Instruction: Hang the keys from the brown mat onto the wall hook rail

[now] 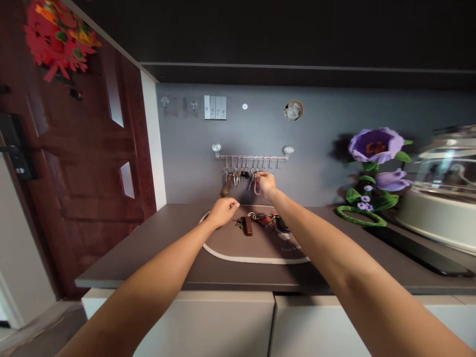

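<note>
My right hand [266, 183] is raised to the wall at the clear hook rail [253, 157]. Its fingers pinch a bunch of keys with a pink strap [257, 187], whose ring is at one of the hooks; whether the ring hangs freely there I cannot tell. Several other key bunches [236, 177] hang to the left, one with a brown fob [226, 185]. Lower down, my left hand [222, 211] hovers over the mat's left part, fingers closed, with nothing visible in them. Beside it on the mat [230, 248] lie keys with a brown leather case [247, 225] and more keys with a red fob [265, 219].
Purple fabric flowers [376, 145], a black phone [418, 250] and a white appliance with a clear top [442, 208] stand or lie at the right of the dark counter [148, 248]. A dark cabinet overhangs the back. A brown door [85, 198] is at left.
</note>
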`<state>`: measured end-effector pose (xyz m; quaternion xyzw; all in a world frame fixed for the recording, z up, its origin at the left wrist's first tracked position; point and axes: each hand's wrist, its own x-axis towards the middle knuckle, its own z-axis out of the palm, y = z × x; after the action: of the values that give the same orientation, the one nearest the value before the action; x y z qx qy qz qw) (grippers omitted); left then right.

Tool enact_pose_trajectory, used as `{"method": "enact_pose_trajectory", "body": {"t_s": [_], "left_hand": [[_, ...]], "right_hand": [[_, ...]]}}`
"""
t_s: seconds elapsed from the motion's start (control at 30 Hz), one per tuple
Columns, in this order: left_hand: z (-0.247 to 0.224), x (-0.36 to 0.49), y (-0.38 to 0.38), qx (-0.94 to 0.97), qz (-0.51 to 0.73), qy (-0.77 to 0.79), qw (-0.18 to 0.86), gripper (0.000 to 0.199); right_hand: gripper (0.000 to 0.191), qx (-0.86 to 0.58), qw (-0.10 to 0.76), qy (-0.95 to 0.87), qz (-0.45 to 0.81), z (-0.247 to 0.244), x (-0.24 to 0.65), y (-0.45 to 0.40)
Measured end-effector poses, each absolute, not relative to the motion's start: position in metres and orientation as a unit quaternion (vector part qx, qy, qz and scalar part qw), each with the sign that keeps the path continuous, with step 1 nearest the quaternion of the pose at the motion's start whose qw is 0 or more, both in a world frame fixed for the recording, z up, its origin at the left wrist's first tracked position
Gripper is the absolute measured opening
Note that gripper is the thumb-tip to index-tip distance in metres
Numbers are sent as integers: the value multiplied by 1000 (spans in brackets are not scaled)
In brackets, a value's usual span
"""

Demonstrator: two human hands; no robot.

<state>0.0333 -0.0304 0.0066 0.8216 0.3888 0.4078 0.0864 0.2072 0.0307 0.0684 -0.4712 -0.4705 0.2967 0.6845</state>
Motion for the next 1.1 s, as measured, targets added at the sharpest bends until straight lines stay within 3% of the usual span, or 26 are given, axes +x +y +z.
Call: {"method": "enact_pose_trajectory", "body": {"t_s": [0.37,0.7,0.9,1.1], "left_hand": [[1,28,-26,802,399,371,246,22],[5,30,-30,840,361,325,243,26],[0,30,-28,869,317,314,215,35],[-1,29,-31,884,268,312,221,31]], "right_hand": [[24,-526,655,-488,239,65,207,3],[25,-509,601,-585,195,33,197,-41],[25,-520,504,-682,98,9,204,-61],[24,-539,428,-724,36,5,208,-63]]}}
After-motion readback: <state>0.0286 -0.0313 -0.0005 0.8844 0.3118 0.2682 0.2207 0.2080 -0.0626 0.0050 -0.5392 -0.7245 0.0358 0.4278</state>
